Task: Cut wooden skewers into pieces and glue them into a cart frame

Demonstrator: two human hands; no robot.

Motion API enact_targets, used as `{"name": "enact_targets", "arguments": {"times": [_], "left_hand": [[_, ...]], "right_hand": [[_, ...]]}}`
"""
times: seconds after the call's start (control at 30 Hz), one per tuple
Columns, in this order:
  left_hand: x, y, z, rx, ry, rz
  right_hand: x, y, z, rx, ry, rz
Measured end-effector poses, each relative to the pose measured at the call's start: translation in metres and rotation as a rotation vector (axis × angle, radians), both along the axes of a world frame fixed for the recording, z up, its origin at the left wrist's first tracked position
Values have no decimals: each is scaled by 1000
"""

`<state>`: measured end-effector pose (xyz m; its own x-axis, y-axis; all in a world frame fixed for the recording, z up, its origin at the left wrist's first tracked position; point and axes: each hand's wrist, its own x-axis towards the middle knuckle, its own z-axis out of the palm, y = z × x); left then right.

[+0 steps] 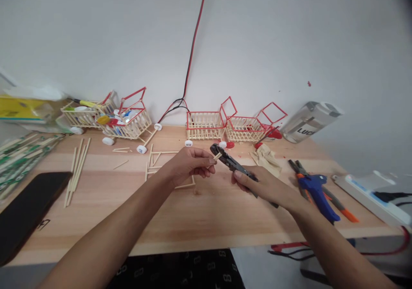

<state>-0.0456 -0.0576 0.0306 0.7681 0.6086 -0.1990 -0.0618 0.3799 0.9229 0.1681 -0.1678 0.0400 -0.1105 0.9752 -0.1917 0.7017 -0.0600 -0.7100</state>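
My left hand [191,167] pinches short pale wooden sticks [218,156], whose ends stick out past its fingertips. The black pliers [232,164] are in my right hand [265,184], with their jaws right at those stick ends; whether the jaws grip the wood I cannot make out. Below and behind my left wrist lies a flat frame of wooden sticks [161,153] on the wooden table [206,224], partly hidden by the hand and arm.
Miniature stick carts [128,128] with red trim stand along the wall. Loose sticks [79,171], a black phone [34,209] and bagged sticks [25,160] lie left. At right are a blue glue gun [317,190], orange-handled pliers [349,215], a power strip [370,199] and a clear jar [309,124].
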Motion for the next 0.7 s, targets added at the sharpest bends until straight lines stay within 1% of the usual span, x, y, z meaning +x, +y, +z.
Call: {"name": "enact_targets", "arguments": {"times": [0.17,0.33,0.5,0.7], "left_hand": [[0,0,0,-1,11,-13],[0,3,-3,4,0,-47],[0,3,-5,3,1,-54],[0,2,-3,10,33,-38]], "right_hand": [[0,0,1,12,30,10],[1,-1,0,4,27,22],[-1,-3,-2,14,-23,-17],[-8,-5,-2,69,-98,-72]]}}
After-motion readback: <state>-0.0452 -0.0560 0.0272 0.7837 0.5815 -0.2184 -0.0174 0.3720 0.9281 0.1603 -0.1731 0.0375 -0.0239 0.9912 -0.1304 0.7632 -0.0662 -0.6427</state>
